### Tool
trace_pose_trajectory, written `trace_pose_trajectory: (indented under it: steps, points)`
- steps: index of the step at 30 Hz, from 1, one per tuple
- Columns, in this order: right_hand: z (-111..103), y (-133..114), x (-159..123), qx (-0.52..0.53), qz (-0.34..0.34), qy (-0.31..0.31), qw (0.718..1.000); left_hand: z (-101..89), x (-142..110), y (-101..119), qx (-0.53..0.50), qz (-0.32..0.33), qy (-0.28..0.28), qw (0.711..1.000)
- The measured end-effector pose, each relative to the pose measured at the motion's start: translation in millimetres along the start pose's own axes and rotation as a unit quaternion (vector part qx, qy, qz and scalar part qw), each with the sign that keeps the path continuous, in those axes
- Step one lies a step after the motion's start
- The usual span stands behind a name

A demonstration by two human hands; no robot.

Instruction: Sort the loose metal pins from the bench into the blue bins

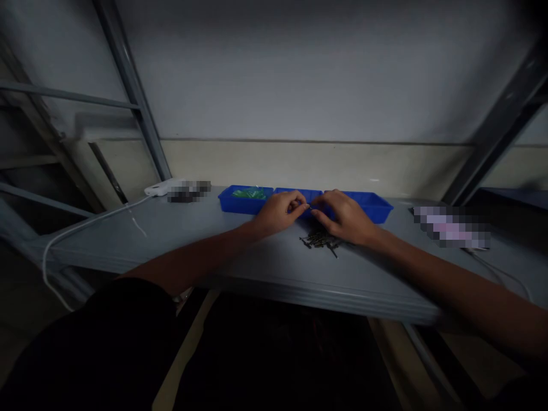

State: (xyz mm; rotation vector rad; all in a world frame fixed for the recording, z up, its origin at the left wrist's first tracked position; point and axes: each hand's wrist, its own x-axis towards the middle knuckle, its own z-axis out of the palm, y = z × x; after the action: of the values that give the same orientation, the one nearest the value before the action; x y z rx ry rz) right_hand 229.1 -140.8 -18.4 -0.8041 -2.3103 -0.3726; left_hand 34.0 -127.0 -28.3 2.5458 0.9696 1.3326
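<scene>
My left hand [280, 211] and my right hand [345, 217] meet fingertip to fingertip over the grey table [222, 251], just in front of a row of blue trays [377, 206]. Both hands are closed in a pinch on a small dark piece between them, too small to name. A heap of small dark screws [321, 241] lies on the table under my right hand. The leftmost blue tray [245, 201] holds green pieces [248, 193].
A white power strip [160, 187] with its cable [81, 228] lies at the table's back left. Blurred patches sit at back left and at the right. Slanted metal frame posts [132, 91] stand at both sides; a wall is behind.
</scene>
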Motion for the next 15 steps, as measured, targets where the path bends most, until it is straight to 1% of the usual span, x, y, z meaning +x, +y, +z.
trace_pose_trajectory:
  steps: [5, 11, 13, 15]
  points:
    - [-1.3, -4.5, -0.5, -0.004, -0.008, -0.002, 1.0, 0.5, -0.7, 2.6, 0.007, -0.014, -0.023, 1.0]
    - [-0.8, -11.9, 1.2, -0.041, -0.007, 0.008, 0.999, -1.3, -1.0, 8.2, 0.005, 0.003, -0.033, 0.999]
    - [-2.4, -9.1, 2.5, -0.043, 0.001, 0.02, 0.999, -1.7, -1.4, 8.5, -0.008, 0.008, -0.052, 0.999]
    - [-5.4, -0.2, 3.8, -0.029, 0.026, 0.041, 0.998, -1.1, -2.2, 7.1, -0.013, 0.007, -0.088, 0.996]
